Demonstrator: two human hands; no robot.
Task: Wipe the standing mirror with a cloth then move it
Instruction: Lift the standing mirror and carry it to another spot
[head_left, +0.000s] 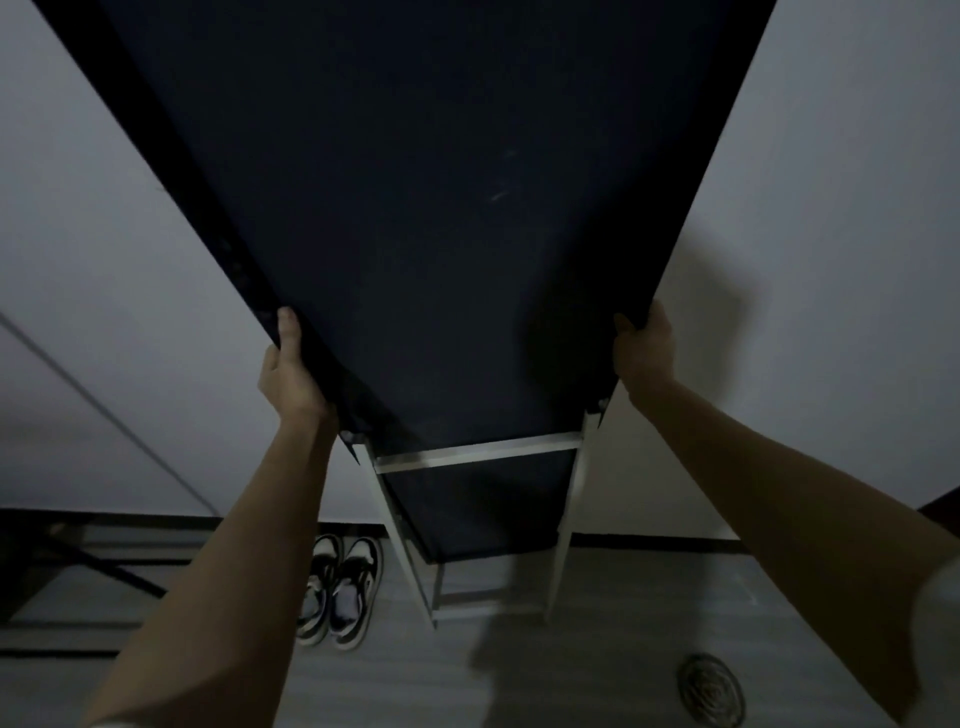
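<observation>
Gripping the dark-backed mirror (415, 234) by its side edges — left hand (289, 374), right hand (644, 349).

The room is dim, colours washed to grey-blue, with soft grain throughout. The dark mirror back (415, 234) shows almost no detail beyond faint scuffs. Blurry shadows fall on the wall (831, 208) beside the right hand (644, 345) and on the floor (597, 670). Wide-angle stretch splays the edges; the sneakers (337, 592) look slightly soft.
</observation>
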